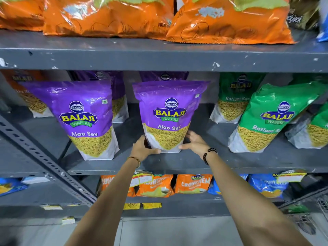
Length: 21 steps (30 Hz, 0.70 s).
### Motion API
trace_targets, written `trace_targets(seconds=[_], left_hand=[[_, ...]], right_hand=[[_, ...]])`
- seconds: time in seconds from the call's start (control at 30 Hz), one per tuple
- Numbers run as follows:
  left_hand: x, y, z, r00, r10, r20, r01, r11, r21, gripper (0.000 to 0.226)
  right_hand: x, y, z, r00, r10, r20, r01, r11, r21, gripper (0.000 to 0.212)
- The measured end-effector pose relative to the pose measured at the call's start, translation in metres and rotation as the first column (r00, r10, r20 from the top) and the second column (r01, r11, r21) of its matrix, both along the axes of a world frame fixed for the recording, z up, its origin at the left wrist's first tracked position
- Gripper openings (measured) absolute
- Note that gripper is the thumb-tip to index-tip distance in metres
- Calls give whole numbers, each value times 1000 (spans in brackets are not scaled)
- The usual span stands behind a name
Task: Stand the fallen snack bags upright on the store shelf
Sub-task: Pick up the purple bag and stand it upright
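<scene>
A purple Aloo Sev bag (168, 114) stands upright in the middle of the grey shelf (177, 162). My left hand (143, 148) grips its lower left corner, thumb across the front. My right hand (194, 142) cups its lower right corner, fingers spread against the side. A second purple Aloo Sev bag (83, 118) stands upright to the left, leaning slightly. To the right, a green Ratlami Sev bag (269, 119) tilts to the right, with another green bag (232, 98) upright behind it.
More purple bags stand behind the front row. Orange chip bags (110, 16) fill the shelf above. Orange and blue packets (193, 183) sit on the shelf below. A slanted perforated metal brace (44, 157) crosses the left side. A wire basket (319, 201) shows at lower right.
</scene>
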<state>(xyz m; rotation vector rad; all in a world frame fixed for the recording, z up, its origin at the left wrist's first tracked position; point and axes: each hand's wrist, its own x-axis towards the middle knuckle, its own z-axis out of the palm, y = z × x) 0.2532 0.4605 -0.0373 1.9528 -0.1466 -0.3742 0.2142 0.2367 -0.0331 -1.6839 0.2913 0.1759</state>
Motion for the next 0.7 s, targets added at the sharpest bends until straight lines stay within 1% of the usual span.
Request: trace_targets(seconds=[0.07,0.13,0.27,0.47,0.7], left_hand=[[-2,-3,-6,999,19,27,-21,998,54,66],[-4,-5,-9,997,44,56,-49,995,90,60],[-8,-2,-10,995,58,79,-64,995,78,58],[-18,5,-9,996,50,80,-58,994,96,59],[-25,8,-7,997,49,65,-56,991,118,61]], right_hand=[[0,6,-7,1000,9,-3,-9,997,-80,70],[-1,10,-12,1000,-22,11,23,991,-129,71],[-6,16,-14,999,-3,53,13,979,-202,71],[-17,22,-13,998,3,60,12,970,-243,71],[-26,25,-13,998,-6,69,22,969,-247,69]])
